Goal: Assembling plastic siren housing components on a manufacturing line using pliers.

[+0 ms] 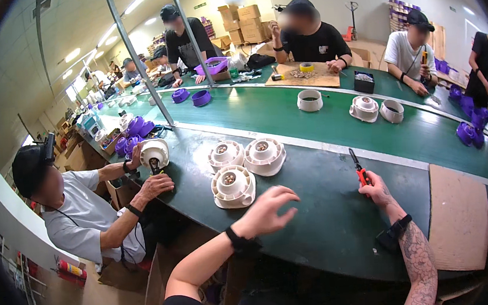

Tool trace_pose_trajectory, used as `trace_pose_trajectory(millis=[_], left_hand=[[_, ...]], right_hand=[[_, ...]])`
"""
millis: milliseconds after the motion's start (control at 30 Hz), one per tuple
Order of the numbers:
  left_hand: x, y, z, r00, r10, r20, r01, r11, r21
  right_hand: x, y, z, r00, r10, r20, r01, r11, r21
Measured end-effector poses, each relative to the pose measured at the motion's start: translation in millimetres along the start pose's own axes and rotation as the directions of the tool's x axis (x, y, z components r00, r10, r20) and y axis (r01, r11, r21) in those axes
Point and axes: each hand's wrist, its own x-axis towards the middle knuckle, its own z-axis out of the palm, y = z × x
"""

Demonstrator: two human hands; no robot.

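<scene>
My left hand (265, 211) hovers over the dark green tabletop with its fingers apart and nothing in it. Beside it stand three round white plastic housings, the nearest housing (233, 186) just left of my fingertips and not touched. Copper-coloured pieces show in the raised centre of each. Two more sit behind, a left housing (225, 154) and a right housing (265, 156). On the right, my right hand (374, 189) is closed round a pair of red-handled pliers (361, 173), whose narrow dark jaws point away from me.
A co-worker at left works on another white housing (155, 153) with a hand tool. Beyond the metal strip, a green conveyor belt (252, 108) carries white parts and purple rings (201, 98). A cardboard sheet (457, 215) lies at right. Several people work across the belt.
</scene>
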Motion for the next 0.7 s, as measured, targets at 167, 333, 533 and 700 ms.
trace_pose_trajectory(millis=[167, 333, 533, 700], left_hand=[[66, 7, 37, 0.941, -0.001, 0.338, 0.079, 0.973, -0.218], [159, -19, 111, 0.882, -0.068, 0.467, 0.263, 0.893, -0.366], [266, -94, 187, 0.952, -0.239, 0.193, 0.251, 0.967, -0.037], [336, -146, 226, 0.973, -0.229, -0.001, 0.225, 0.953, 0.202]], right_hand=[[-32, 4, -10, 0.999, -0.036, 0.015, 0.02, 0.802, 0.596], [-74, 9, -46, 0.997, -0.059, -0.04, 0.064, 0.492, 0.868], [-69, 6, -72, 0.985, -0.075, -0.154, 0.141, 0.862, 0.486], [-99, -29, -94, 0.995, 0.054, -0.086, -0.041, 0.989, 0.143]])
